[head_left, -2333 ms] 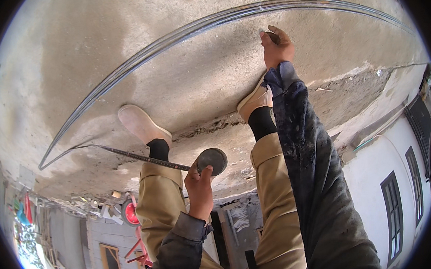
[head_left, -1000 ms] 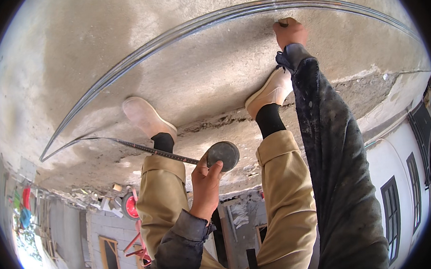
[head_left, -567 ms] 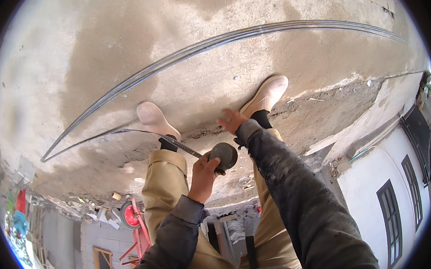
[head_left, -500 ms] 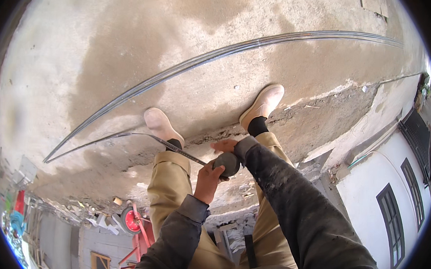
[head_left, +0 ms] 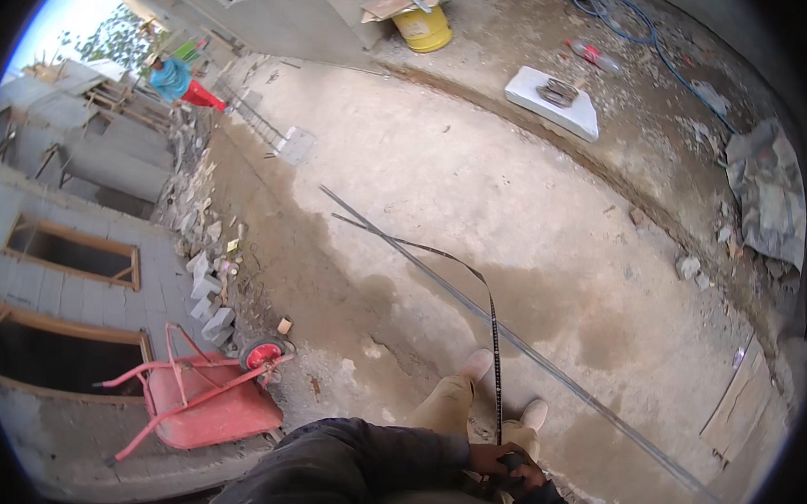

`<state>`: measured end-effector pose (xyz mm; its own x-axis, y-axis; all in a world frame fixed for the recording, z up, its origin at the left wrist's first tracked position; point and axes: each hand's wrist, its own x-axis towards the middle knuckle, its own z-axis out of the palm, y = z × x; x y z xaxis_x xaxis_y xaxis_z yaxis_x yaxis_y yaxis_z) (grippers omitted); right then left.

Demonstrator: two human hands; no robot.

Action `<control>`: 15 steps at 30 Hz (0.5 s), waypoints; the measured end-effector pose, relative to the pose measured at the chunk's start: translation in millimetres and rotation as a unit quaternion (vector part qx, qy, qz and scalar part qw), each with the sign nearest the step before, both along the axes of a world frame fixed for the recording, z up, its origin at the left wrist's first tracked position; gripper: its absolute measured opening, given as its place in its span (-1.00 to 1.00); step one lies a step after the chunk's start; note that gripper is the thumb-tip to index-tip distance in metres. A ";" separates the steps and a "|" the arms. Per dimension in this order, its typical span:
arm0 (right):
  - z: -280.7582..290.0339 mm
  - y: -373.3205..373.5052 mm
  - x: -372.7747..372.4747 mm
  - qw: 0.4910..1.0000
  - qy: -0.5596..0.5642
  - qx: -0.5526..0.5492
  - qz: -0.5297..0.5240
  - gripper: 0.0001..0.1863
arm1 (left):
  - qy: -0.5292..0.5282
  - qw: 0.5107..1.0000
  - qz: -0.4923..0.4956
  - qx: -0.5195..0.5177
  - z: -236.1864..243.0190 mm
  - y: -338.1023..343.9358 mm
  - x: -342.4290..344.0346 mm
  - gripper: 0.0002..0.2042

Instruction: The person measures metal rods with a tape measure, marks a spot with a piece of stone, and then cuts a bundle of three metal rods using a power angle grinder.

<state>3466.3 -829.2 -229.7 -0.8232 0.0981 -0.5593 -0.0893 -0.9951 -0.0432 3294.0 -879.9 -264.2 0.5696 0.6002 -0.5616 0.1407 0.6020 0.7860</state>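
Close to my body, at the lower middle, my left hand (head_left: 487,458) and my right hand (head_left: 529,479) meet around a dark tape measure (head_left: 509,460). Both have their fingers closed about its case, which they partly cover. From it the dark tape blade (head_left: 494,339) runs out past my shoes, bows to the left and ends near the tip of the long metal rods (head_left: 544,360). Those thin grey rods lie together on the concrete, and the blade crosses over them.
A red wheelbarrow (head_left: 213,402) lies at the lower left beside broken blocks (head_left: 208,298). A yellow bucket (head_left: 424,29) with boards on top and a white slab (head_left: 553,103) stand along the far ledge. Far left, a person (head_left: 180,83) in blue bends over.
My view has swung left and up, bringing the wheelbarrow, bucket and person into sight. My hands now sit closer together on the tape measure, the blade still drawn out.
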 end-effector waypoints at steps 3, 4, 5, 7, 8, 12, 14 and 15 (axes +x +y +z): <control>13.1 18.4 -4.1 0.996 -0.003 0.074 0.053 -0.35 | 0.029 0.998 0.031 0.047 7.2 9.6 7.9 -0.44; 31.9 28.8 -3.8 0.994 -0.019 0.082 0.072 -0.35 | 0.044 0.997 0.034 0.052 39.2 19.7 5.0 -0.44; 48.4 38.9 -2.7 0.992 -0.030 0.089 0.086 -0.35 | 0.066 0.996 0.034 0.055 61.2 29.8 6.0 -0.44; 71.7 54.8 -3.2 0.977 -0.040 0.138 0.155 -0.34 | 0.065 0.986 0.107 0.109 46.2 24.4 21.8 -0.40; 71.7 63.7 3.3 0.972 -0.037 0.163 0.163 -0.34 | 0.100 0.984 0.097 0.110 69.0 33.3 20.4 -0.40; 74.8 104.6 22.6 0.945 -0.036 0.199 0.256 -0.32 | 0.187 0.968 0.065 0.153 95.6 49.3 14.7 -0.41; 100.7 114.2 8.7 0.926 -0.025 0.217 0.307 -0.35 | 0.113 0.982 0.094 0.121 70.6 45.4 12.5 -0.46; 111.7 116.9 1.9 0.917 -0.021 0.225 0.329 -0.37 | 0.090 0.981 0.127 0.118 71.0 44.6 10.7 -0.47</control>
<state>3468.1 -712.3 -118.0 -0.7653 -0.1840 -0.6168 0.5358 -0.7132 -0.4520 3304.7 -835.3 -193.3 0.2884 0.8353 -0.4680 0.1594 0.4401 0.8837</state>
